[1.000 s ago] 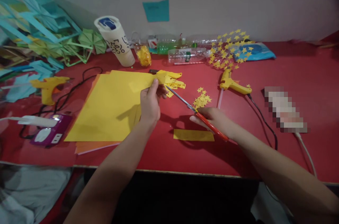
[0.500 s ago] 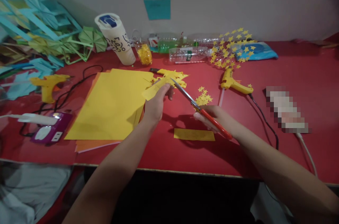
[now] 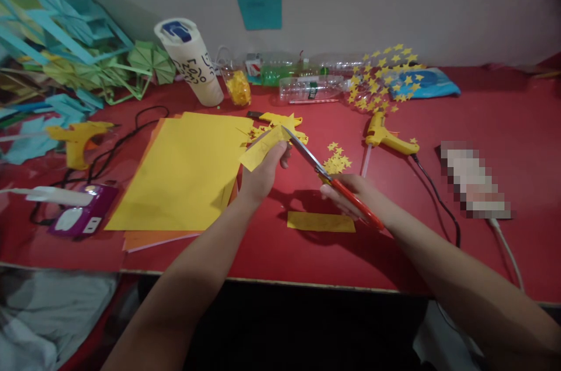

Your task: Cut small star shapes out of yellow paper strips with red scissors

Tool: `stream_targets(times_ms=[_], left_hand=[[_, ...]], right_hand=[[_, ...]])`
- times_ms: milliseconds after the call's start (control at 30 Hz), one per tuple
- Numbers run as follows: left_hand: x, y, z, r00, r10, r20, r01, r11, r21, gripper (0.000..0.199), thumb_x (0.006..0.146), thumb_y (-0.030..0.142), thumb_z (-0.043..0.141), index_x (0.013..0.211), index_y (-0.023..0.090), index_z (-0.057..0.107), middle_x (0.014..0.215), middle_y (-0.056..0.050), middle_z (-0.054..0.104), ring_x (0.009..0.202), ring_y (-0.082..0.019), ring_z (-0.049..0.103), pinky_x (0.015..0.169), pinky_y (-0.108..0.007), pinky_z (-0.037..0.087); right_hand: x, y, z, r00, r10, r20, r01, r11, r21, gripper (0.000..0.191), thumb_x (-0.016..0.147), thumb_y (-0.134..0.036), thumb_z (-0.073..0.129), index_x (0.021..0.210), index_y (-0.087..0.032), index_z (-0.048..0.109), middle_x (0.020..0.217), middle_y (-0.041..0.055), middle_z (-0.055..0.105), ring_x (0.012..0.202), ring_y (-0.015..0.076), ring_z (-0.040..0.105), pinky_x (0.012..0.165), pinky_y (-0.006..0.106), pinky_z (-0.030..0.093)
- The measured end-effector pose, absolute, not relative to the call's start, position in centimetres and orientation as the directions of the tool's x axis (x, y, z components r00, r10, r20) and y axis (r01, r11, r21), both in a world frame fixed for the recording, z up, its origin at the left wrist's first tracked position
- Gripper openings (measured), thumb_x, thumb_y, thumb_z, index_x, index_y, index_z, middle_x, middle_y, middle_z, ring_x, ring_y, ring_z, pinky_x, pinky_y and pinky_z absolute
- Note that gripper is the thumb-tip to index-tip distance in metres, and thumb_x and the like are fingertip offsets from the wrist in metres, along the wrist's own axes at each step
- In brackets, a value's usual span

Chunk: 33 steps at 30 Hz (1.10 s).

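Between the thumb and fingers of my left hand (image 3: 265,173) is a yellow paper strip (image 3: 258,151), slanting above the red table. My right hand (image 3: 350,196) grips red-handled scissors (image 3: 357,204), whose blade tips touch the strip's upper right end near a star-shaped point. Small yellow stars (image 3: 336,159) lie in a pile just behind my right hand. Another yellow strip (image 3: 321,222) rests flat between my forearms. Beyond my left hand, yellow cut pieces lie beside a yellow cutter (image 3: 276,118).
Yellow sheets (image 3: 179,172) lie at left, near a purple power socket (image 3: 83,210) and a glue gun (image 3: 79,140). Another glue gun (image 3: 388,137) and a pixelated phone-like object (image 3: 475,181) are at right. A white tumbler (image 3: 193,64) and plastic bottles (image 3: 311,89) stand or lie behind.
My left hand has shifted slightly right and turned the strip, which now shows more of its face. The scissors stay nearly in place, with their blades looking closer together.
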State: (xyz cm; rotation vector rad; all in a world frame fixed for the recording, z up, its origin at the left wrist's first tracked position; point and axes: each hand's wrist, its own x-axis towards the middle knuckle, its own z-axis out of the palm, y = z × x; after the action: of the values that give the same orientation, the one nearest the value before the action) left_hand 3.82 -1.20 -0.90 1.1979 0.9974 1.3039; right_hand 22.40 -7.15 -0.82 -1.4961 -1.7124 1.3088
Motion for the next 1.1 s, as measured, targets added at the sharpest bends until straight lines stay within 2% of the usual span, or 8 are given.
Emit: stream_targets(times_ms=[100,200,433,567,867,1100], left_hand=[[3.7,-0.8,-1.6,0.048,0.992,0.120,-0.172,-0.110,0.979,0.022,0.083,0.025,0.057,0.063,0.019,0.062,0.059,0.002,0.057,0.054,-0.008,0.051,0.060,-0.023,0.045],[3.8,-0.8,-2.0,0.042,0.997,0.070,-0.181,-0.061,0.982,0.019,0.082,0.028,0.059,0.066,0.019,0.063,0.061,0.002,0.058,0.056,-0.008,0.052,0.061,-0.023,0.045],[3.9,-1.0,-2.0,0.066,0.995,0.076,-0.177,-0.063,0.982,0.023,0.083,0.029,0.058,0.064,0.019,0.064,0.062,0.001,0.060,0.058,-0.008,0.054,0.064,-0.023,0.046],[4.0,-1.0,-2.0,0.055,0.997,0.055,-0.220,-0.042,0.975,0.021,0.082,0.028,0.060,0.064,0.018,0.063,0.065,0.001,0.062,0.055,-0.008,0.051,0.059,-0.024,0.045],[3.7,-0.5,-2.7,0.091,0.986,0.136,-0.214,-0.114,0.970,0.021,0.081,0.034,0.061,0.069,0.018,0.065,0.062,0.002,0.059,0.056,-0.007,0.053,0.060,-0.023,0.046],[3.9,-0.6,-2.7,0.077,0.991,0.110,-0.251,-0.088,0.964,0.019,0.080,0.031,0.061,0.068,0.017,0.065,0.064,0.001,0.059,0.054,-0.006,0.051,0.058,-0.023,0.045]], right_hand=[[22.4,-7.1,-0.8,-0.276,0.936,-0.218,0.437,-0.080,-0.896,0.056,0.073,-0.074,0.059,0.059,-0.023,0.041,0.047,-0.0070,0.035,0.042,0.0080,0.033,0.041,0.025,0.024],[22.3,-7.1,-0.8,-0.274,0.933,-0.235,0.439,-0.096,-0.893,0.056,0.073,-0.074,0.060,0.059,-0.023,0.041,0.047,-0.0070,0.035,0.042,0.0078,0.033,0.040,0.025,0.024],[22.6,-7.3,-1.0,-0.293,0.919,-0.265,0.421,-0.125,-0.898,0.053,0.077,-0.071,0.060,0.063,-0.021,0.046,0.047,-0.0073,0.037,0.040,0.0082,0.037,0.040,0.025,0.029],[22.6,-7.2,-1.0,-0.281,0.926,-0.253,0.448,-0.107,-0.888,0.053,0.076,-0.070,0.061,0.062,-0.021,0.046,0.046,-0.0074,0.036,0.040,0.0079,0.036,0.040,0.025,0.027],[22.6,-7.1,-1.4,-0.277,0.917,-0.286,0.424,-0.150,-0.893,0.054,0.075,-0.072,0.060,0.063,-0.020,0.048,0.047,-0.0078,0.037,0.038,0.0070,0.036,0.039,0.023,0.027],[22.7,-7.1,-1.5,-0.278,0.922,-0.269,0.435,-0.129,-0.891,0.054,0.077,-0.070,0.060,0.062,-0.020,0.047,0.046,-0.0076,0.036,0.038,0.0062,0.034,0.038,0.023,0.025]])
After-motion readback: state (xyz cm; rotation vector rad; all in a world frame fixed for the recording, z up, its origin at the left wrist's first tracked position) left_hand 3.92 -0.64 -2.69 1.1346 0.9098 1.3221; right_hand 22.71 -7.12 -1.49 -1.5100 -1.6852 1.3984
